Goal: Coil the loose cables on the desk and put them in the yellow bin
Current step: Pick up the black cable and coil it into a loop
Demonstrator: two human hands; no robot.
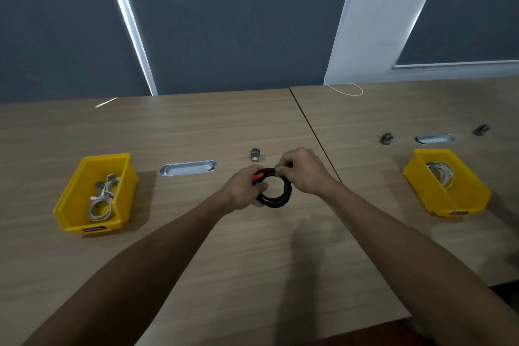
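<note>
Head view: at the centre, above the desk [196, 126], both hands hold a black cable [276, 191] wound into a ring. The left hand [244, 191] curls round the ring's 9 o'clock side, beside an orange connector [257, 177]; its fingertips are hidden behind the coil. The right hand [302, 170] pinches the ring at 1 o'clock. At 9 o'clock sits a yellow bin [70, 205] holding pale coiled cables [102, 201]; its label is unreadable. At 3 o'clock, a second yellow bin [474, 199], contents blurred.
</note>
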